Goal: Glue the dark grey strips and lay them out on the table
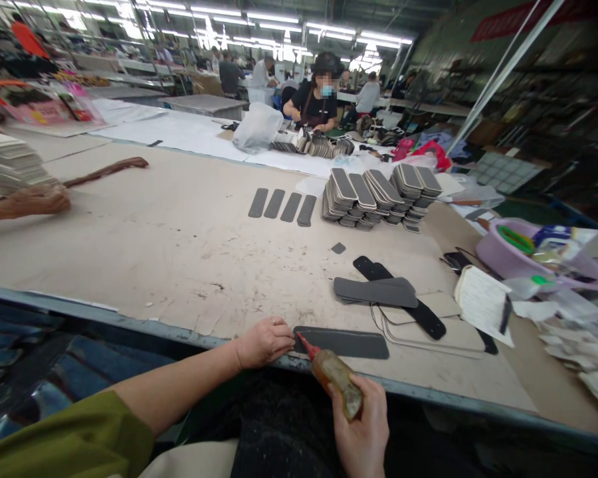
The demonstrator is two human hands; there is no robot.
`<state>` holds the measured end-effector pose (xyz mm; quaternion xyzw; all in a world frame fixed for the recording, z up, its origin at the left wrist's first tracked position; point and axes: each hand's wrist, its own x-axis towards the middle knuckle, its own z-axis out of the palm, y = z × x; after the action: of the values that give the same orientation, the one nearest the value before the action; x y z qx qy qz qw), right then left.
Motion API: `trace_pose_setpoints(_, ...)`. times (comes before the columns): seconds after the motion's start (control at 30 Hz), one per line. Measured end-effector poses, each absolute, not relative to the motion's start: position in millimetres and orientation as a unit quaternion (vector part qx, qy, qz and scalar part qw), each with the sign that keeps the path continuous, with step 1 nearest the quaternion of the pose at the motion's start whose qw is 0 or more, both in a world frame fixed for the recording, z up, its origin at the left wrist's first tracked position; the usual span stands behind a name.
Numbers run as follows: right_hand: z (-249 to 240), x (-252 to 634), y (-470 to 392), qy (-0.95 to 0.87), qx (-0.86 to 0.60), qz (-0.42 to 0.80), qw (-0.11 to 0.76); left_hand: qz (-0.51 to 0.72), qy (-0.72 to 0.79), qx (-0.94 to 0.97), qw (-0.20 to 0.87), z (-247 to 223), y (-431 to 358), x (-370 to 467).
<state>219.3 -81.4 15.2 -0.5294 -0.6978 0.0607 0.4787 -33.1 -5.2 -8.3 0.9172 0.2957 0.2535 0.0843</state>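
Note:
My right hand (363, 425) is wrapped round a glue bottle (337, 382), a cloudy, yellowish squeeze bottle with a red nozzle. Its tip points at the left end of a dark grey strip (349, 343) with rounded corners, which lies flat along the table's front edge. A thin pale line runs near the strip's upper edge. At that same left end, my left hand (266, 342) has its fingers closed on the strip's edge; the fingertips are partly hidden. Behind the strip, a grey piece (373, 291) lies across a longer black strip (426, 318).
Several small grey pieces (290, 207) lie in a row beside stacked grey pieces (341, 192). To the right are a paper sheet (483, 302) and a purple basin (498, 249). At far left, another person's hand (40, 199) is by a pale stack (10, 162).

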Motion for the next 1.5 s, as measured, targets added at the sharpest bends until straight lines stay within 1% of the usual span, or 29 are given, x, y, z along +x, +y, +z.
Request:
trace_pose_setpoints(0.23, 12, 227, -100, -0.7, -0.541, 0.059, 0.463, 0.262, 0.291, 0.917, 0.078, -8, -5, -32)
trace_pose_setpoints(0.43, 19, 242, -103, -0.675, -0.563, 0.049, 0.476, 0.266, 0.297, 0.912, 0.093, -4, -5, -31)
trace_pose_setpoints(0.57, 21, 270, -102, -0.642, -0.603, -0.009, 0.474, 0.27, 0.303, 0.908, 0.1, -3, -4, -31)
trace_pose_setpoints(0.73, 21, 306, -98, -0.608, -0.647, -0.099, 0.449, 0.268, 0.309, 0.906, 0.109, -5, -3, -32)
trace_pose_setpoints(0.9, 25, 316, -91, -0.593, -0.66, -0.161, 0.432, 0.256, 0.315, 0.906, 0.122, -3, -3, -31)
trace_pose_setpoints(0.97, 27, 307, -89, -0.595, -0.651, -0.139, 0.449, 0.255, 0.314, 0.906, 0.126, -2, -3, -30)
trace_pose_setpoints(1.1, 26, 271, -91, -0.622, -0.607, 0.011, 0.495, 0.264, 0.322, 0.901, 0.122, 0, -3, -28)
trace_pose_setpoints(1.17, 23, 255, -91, -0.642, -0.584, 0.071, 0.492, 0.263, 0.325, 0.901, 0.121, 0, -3, -27)
trace_pose_setpoints(1.23, 20, 247, -91, -0.658, -0.571, 0.101, 0.481, 0.259, 0.325, 0.901, 0.123, -1, -3, -27)
trace_pose_setpoints(1.33, 16, 256, -88, -0.645, -0.595, 0.072, 0.474, 0.265, 0.325, 0.899, 0.123, -2, -4, -26)
trace_pose_setpoints(1.5, 16, 292, -79, -0.598, -0.647, -0.062, 0.469, 0.264, 0.33, 0.898, 0.125, -2, -4, -24)
